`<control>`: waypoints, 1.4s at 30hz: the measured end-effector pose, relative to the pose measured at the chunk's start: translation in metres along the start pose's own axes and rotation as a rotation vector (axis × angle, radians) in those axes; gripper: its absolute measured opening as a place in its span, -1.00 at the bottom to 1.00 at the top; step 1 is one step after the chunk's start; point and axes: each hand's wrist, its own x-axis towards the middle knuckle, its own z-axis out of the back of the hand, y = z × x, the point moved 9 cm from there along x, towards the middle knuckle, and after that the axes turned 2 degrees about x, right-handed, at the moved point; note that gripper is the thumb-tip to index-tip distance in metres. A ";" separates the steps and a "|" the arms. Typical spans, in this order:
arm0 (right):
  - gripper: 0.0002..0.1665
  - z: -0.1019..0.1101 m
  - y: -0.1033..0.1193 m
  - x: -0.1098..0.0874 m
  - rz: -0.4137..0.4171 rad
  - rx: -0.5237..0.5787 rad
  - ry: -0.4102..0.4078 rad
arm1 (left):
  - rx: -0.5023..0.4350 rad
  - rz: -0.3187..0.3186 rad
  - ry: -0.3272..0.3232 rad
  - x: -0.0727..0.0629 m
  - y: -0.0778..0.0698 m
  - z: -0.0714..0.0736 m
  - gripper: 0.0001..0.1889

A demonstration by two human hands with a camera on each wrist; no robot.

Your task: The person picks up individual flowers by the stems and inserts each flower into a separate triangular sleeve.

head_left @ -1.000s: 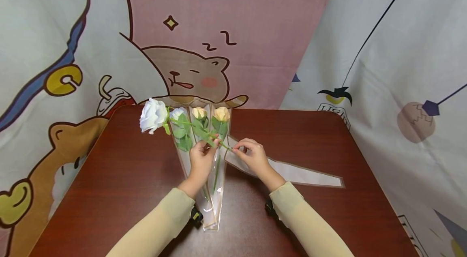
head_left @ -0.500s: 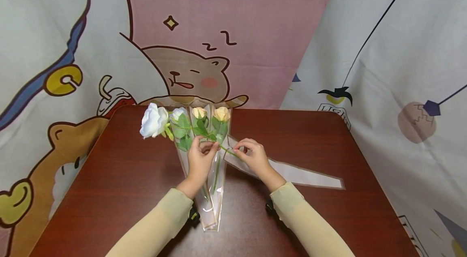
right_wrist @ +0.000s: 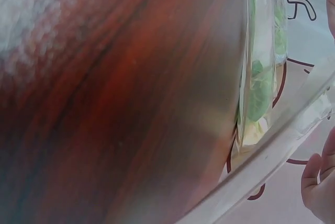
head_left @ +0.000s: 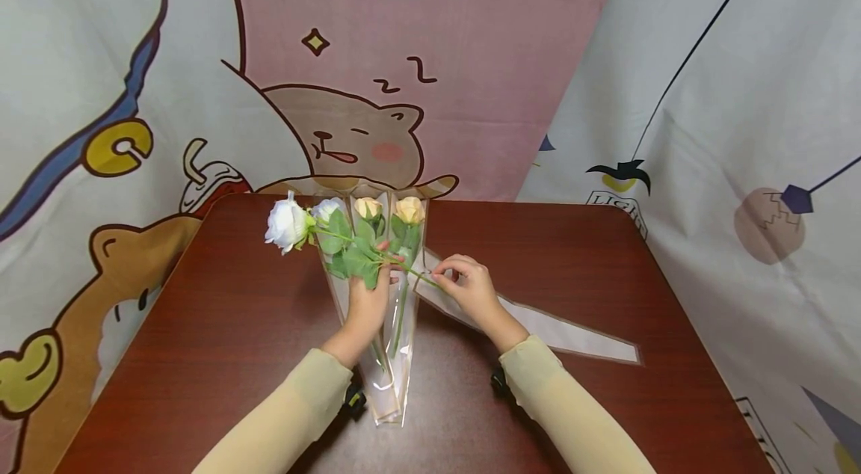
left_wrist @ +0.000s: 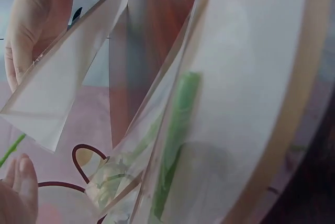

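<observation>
My left hand (head_left: 368, 302) holds a pale blue-white artificial rose (head_left: 288, 223) by its green stem, partly hidden behind the leaves (head_left: 363, 257). The bloom points left and the stem slants down to the right. My right hand (head_left: 469, 285) pinches the wide end of a flat, clear-and-white flower sleeve (head_left: 578, 336) with a tan border. The stem's lower end overlaps the sleeve's mouth, beside the right fingertips. In the left wrist view, a green stem (left_wrist: 11, 149) runs up to the edge of the loose sleeve (left_wrist: 57, 88).
Beneath the hands, three wrapped roses lie side by side on the dark red wooden table (head_left: 269, 354): a pale blue rose (head_left: 328, 209), a peach rose (head_left: 368, 208) and another peach rose (head_left: 409, 211). A cartoon-printed cloth (head_left: 498, 70) hangs behind the table.
The rose has turned and shifted slightly right, its leaves swinging down over my left hand. The stem reaches the sleeve's mouth. The sleeve's narrow end has moved slightly down and right.
</observation>
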 end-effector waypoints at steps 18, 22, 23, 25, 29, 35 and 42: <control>-0.93 -0.001 -0.004 0.001 -0.014 0.000 0.010 | -0.089 0.060 -0.192 0.007 0.027 0.016 -0.74; -0.93 -0.002 0.000 0.001 0.001 -0.002 0.016 | -0.041 0.047 -0.243 0.005 0.023 0.022 -0.76; -0.93 -0.002 0.001 0.001 0.003 -0.006 0.017 | -0.034 0.035 -0.246 0.005 0.021 0.023 -0.78; -0.92 -0.001 0.003 0.000 0.011 -0.012 0.019 | -0.021 0.003 -0.236 0.005 0.012 0.022 -0.82; -0.92 -0.001 0.005 0.001 0.014 -0.009 0.015 | 0.002 -0.033 -0.189 0.003 -0.005 0.018 -0.85; -0.92 -0.001 0.006 0.001 0.020 0.001 0.014 | 0.030 0.000 -0.174 0.000 -0.010 0.016 -0.85; -0.93 -0.001 0.008 0.002 0.031 0.021 0.021 | 0.120 0.062 -0.209 -0.001 -0.007 0.019 -0.89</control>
